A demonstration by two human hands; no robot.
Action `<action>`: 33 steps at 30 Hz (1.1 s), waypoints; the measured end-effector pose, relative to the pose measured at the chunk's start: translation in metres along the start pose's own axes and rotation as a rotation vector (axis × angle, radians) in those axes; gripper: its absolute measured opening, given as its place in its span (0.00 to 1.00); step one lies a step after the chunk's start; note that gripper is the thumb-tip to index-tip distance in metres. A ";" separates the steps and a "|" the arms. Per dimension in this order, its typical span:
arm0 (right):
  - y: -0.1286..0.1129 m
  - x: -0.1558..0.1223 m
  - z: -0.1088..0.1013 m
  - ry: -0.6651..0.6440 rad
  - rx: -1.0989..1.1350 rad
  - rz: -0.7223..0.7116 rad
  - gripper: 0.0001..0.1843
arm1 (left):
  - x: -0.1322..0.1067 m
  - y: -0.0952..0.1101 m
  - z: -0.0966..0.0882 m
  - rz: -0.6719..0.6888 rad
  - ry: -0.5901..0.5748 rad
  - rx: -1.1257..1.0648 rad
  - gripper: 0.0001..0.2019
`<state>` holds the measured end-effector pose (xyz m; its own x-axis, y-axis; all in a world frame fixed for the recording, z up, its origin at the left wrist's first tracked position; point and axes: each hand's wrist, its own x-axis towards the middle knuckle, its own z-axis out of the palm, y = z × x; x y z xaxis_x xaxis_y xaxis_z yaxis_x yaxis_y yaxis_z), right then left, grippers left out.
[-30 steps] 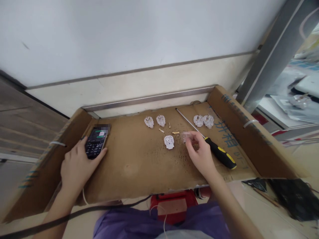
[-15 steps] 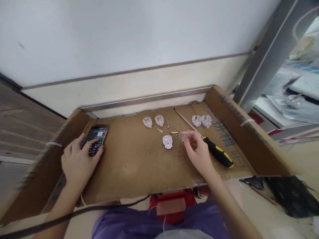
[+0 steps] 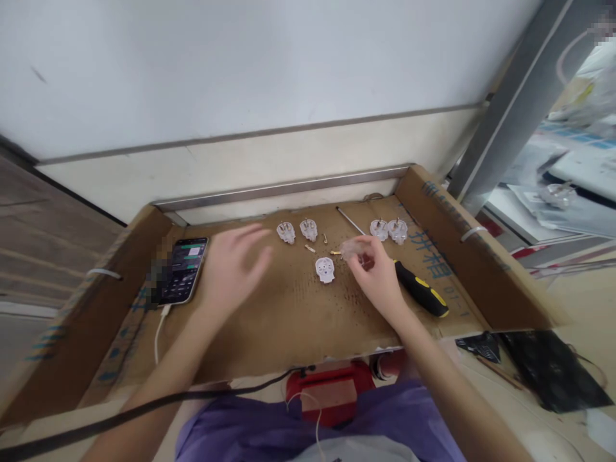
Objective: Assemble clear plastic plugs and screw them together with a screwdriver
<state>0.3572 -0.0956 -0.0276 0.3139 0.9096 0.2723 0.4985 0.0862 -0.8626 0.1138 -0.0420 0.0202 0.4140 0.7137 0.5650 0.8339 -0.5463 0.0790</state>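
My left hand, smeared by motion, is over the cardboard with fingers apart and nothing in it. To its left lies a phone with its screen lit and a white cable plugged in. In my right hand is a clear plastic plug part, pinched between thumb and fingers. A white plug piece lies flat left of that hand. Beyond it are small brass pins. Two plug bodies with pins stand farther back, and two similar plug bodies stand at the right.
A screwdriver with a black and yellow handle lies under and beside my right hand. Cardboard walls rise at both sides of the tray. A black cable crosses its front. A metal post stands at the right.
My left hand has come off the phone and moved right over the cardboard. My right hand still holds the clear plug part, shifted slightly left.
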 end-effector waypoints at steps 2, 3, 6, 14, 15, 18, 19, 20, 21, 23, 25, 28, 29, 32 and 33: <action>-0.002 0.017 0.001 0.023 -0.064 -0.001 0.15 | 0.014 0.028 0.020 0.142 -0.140 -0.107 0.14; -0.002 0.024 0.002 0.036 -0.095 -0.004 0.15 | 0.017 0.039 0.030 0.178 -0.172 -0.145 0.13; 0.002 0.037 0.006 0.027 -0.148 -0.027 0.13 | 0.014 0.054 0.052 0.162 -0.247 -0.250 0.16; 0.016 0.027 0.013 0.015 -0.014 -0.031 0.16 | 0.002 0.051 0.057 0.089 -0.364 -0.297 0.17; 0.017 0.028 0.013 0.014 0.017 -0.023 0.19 | 0.002 0.051 0.057 0.084 -0.357 -0.293 0.17; 0.021 0.032 0.016 -0.051 0.115 -0.003 0.19 | 0.005 0.049 0.058 0.050 -0.306 -0.288 0.19; 0.022 0.034 0.017 -0.079 0.147 0.010 0.19 | 0.006 0.049 0.059 0.034 -0.282 -0.288 0.20; 0.023 0.035 0.019 -0.100 0.174 0.025 0.19 | 0.008 0.049 0.060 0.024 -0.257 -0.286 0.19; 0.024 0.036 0.020 -0.112 0.196 0.041 0.20 | 0.010 0.050 0.062 0.021 -0.240 -0.282 0.17; 0.025 0.037 0.021 -0.108 0.222 0.068 0.21 | 0.015 0.054 0.068 0.032 -0.227 -0.266 0.13; 0.025 0.037 0.020 -0.082 0.226 0.081 0.22 | 0.019 0.060 0.074 0.038 -0.232 -0.249 0.09; 0.023 0.035 0.016 -0.038 0.188 0.073 0.21 | 0.022 0.066 0.079 0.025 -0.227 -0.238 0.07; 0.022 0.034 0.014 -0.025 0.167 0.067 0.21 | 0.022 0.067 0.080 0.020 -0.227 -0.237 0.06; 0.018 0.032 0.011 -0.004 0.113 0.050 0.19 | 0.023 0.070 0.081 -0.008 -0.245 -0.240 0.06; 0.017 0.031 0.011 -0.005 0.103 0.047 0.18 | 0.024 0.072 0.081 -0.020 -0.260 -0.240 0.06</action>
<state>0.3664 -0.0613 -0.0382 0.3304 0.9158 0.2285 0.3972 0.0847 -0.9138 0.2134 -0.0290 -0.0272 0.5037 0.7961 0.3355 0.7460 -0.5967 0.2959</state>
